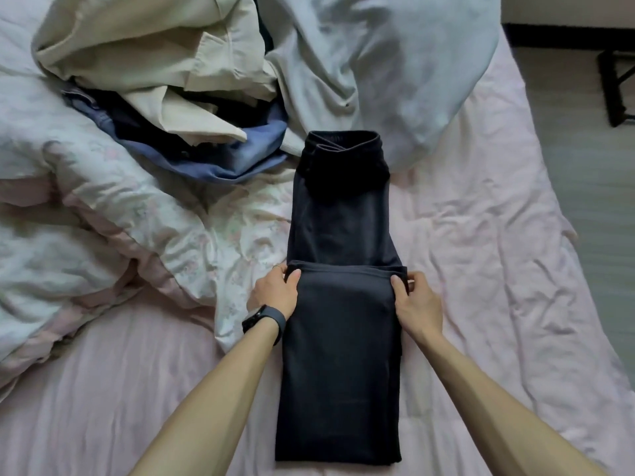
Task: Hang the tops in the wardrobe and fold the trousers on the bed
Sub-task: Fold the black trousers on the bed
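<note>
A pair of black fabric trousers (343, 218) lies flat on a bed with a creased pale pink sheet (515, 286). The legs are laid together, and the long axis runs from 12 o'clock to 6 o'clock in front of the person. The leg ends are doubled back over the lower half, so the hem edge crosses the middle of the garment. The left hand (275, 292) pinches that edge at its 9 o'clock corner and the right hand (417, 297) at its 3 o'clock corner, each grip closed on cloth alone. The waistband lies straight toward 12 o'clock, about equally near to both hands, so the next fold would likely carry the edge that way. A dark wristband (264, 321) sits on the left wrist. At 10 o'clock a heap of cream and blue clothes (154, 70) rests beside a rumpled white floral duvet (103, 207). At 1 o'clock a pale blue pillow (378, 63) lies just beside the waistband. Grey floor (584, 149) shows at 2 o'clock.
</note>
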A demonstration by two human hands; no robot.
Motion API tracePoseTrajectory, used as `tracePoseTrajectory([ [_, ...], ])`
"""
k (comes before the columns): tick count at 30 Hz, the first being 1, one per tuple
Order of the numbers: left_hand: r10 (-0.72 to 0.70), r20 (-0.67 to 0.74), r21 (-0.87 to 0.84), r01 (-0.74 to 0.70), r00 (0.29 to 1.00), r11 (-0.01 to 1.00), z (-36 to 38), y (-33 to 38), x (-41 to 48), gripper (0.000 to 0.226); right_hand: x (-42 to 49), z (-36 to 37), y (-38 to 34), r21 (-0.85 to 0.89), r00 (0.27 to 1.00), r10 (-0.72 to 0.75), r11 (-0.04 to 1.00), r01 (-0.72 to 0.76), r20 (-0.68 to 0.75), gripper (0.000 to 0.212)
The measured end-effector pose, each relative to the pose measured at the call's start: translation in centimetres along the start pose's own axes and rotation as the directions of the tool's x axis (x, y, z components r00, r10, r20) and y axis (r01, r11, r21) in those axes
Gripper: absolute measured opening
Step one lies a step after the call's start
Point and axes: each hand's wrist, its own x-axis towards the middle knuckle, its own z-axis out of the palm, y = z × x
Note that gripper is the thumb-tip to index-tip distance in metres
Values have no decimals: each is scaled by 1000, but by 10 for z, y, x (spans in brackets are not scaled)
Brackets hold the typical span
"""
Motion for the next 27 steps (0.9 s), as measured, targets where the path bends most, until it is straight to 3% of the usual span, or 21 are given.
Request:
tracePoseTrajectory([
  [2, 18, -46, 56, -16, 999, 998, 7, 2, 0, 38, -3, 1, -2, -41, 997, -42, 998, 39, -60, 36],
  [3, 90, -111, 124, -76, 990, 989, 12, -3, -7, 41, -10, 3, 1, -116, 984, -130, 987, 116, -124, 44],
  [5, 413, -224, 361, -318, 883, 876, 20, -16, -29, 56, -35, 7, 10, -358, 883, -422, 872, 334, -204, 61],
  [7, 689, -34, 498, -585, 724, 640, 30, -35, -59, 65, -68, 15, 24, -523, 770, -638, 667, 531, -33, 67],
  [8, 725, 113, 492, -672, 679, 553, 38, -48, -72, 67, -83, 21, 34, -557, 752, -651, 588, 587, 103, 68],
  [10, 631, 324, 501, -694, 704, 517, 51, -77, -98, 65, -109, 26, 57, -622, 798, -540, 536, 570, 267, 67],
  [12, 511, 317, 563, -592, 799, 577, 55, -101, -113, 62, -126, 21, 75, -699, 885, -393, 559, 446, 250, 65],
  [14, 456, 289, 617, -528, 842, 584, 55, -117, -125, 63, -137, 12, 86, -727, 916, -330, 568, 386, 228, 64],
  [19, 525, 404, 603, -649, 749, 464, 40, -149, -163, 68, -180, 5, 86, -703, 823, -502, 484, 521, 265, 64],
  [23, 509, 504, 619, -703, 698, 351, 43, -166, -188, 78, -217, 11, 102, -648, 707, -567, 356, 673, 423, 75],
  [27, 483, 492, 669, -670, 724, 323, 46, -160, -189, 62, -226, 12, 116, -711, 732, -548, 315, 629, 405, 71],
])
